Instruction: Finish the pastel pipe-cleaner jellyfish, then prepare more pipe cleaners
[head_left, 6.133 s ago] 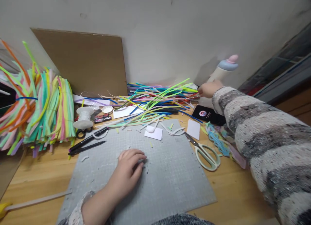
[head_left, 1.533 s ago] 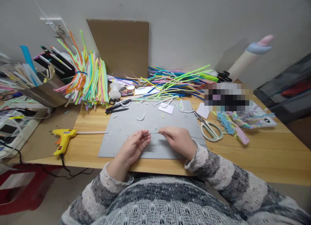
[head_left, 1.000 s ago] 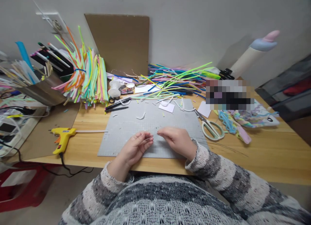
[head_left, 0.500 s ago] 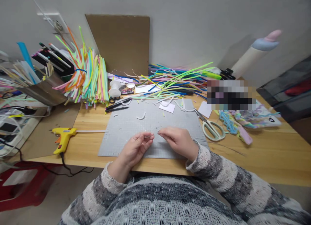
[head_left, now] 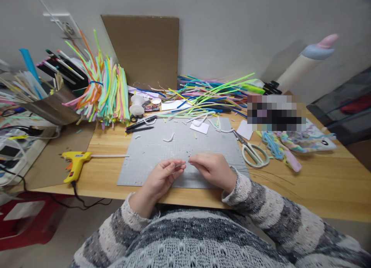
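Note:
My left hand is over the lower middle of the grey cutting mat, thumb and fingers pinched on a thin wire that barely shows. Its fingertips nearly meet those of my right hand, which hangs knuckles up with the fingers pressed together; what they pinch is hidden. Thin dark wire strands stretch over the wood to the right, past my right sleeve. A curved white pipe cleaner piece rests on the mat above my left hand.
A yellow glue gun lies left of the mat, scissors right of it. Behind are loose pipe cleaners, a bundled bunch, pens and a cardboard sheet. A braided yarn-like piece lies at the right.
My left hand has shifted slightly to the right, its fingers closing in more. The right hand stays nearly in place. More of the wire strands show on the wood at the right.

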`<action>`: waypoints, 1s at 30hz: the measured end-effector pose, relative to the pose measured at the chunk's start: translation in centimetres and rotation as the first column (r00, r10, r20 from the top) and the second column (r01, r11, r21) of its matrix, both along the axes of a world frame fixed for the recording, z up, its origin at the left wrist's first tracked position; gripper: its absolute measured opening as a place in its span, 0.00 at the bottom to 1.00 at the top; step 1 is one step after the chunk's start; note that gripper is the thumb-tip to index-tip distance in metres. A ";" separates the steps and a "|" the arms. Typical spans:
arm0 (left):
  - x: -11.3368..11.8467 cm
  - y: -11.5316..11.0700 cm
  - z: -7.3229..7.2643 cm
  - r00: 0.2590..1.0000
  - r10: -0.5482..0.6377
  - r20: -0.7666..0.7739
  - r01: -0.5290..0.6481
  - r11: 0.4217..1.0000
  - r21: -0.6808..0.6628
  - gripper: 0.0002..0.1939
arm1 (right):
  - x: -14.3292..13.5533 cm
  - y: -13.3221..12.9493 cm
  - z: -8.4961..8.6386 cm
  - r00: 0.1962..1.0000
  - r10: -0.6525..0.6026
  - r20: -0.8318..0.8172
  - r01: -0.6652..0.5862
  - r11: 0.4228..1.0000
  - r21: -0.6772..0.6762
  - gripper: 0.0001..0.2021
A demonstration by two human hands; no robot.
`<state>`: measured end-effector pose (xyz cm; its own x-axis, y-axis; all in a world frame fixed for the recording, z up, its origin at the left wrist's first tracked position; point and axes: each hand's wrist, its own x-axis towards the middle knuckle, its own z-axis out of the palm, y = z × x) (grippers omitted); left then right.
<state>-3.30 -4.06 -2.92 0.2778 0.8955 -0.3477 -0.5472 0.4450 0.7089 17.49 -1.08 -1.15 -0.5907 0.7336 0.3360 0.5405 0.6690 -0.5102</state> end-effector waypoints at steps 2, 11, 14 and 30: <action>-0.1 -0.1 0.2 0.989 0.030 -0.144 -0.012 0.993 0.119 0.15 | 0.0 -0.1 -0.1 0.999 -0.027 0.031 0.026 0.999 0.018 0.11; 1.0 0.0 2.4 0.017 0.476 -0.879 0.627 0.680 0.380 0.15 | -0.4 -0.2 -0.5 0.969 -0.103 0.226 0.110 0.994 -0.017 0.09; 1.0 0.3 2.2 -0.092 0.499 -0.862 0.745 0.608 0.272 0.13 | -0.4 -0.1 -0.6 0.971 -0.099 0.217 0.113 0.992 -0.051 0.10; -0.5 0.3 1.9 -0.004 0.386 -0.923 0.879 0.441 0.181 0.11 | -0.2 -0.7 -0.2 0.927 0.071 0.367 -0.099 0.993 0.057 0.11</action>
<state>-3.81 -3.72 -1.00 0.6203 0.7840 0.0240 0.7314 -0.5892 0.3435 17.27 -1.75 -1.38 -0.7419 0.6564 0.1369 0.6190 0.7489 -0.2366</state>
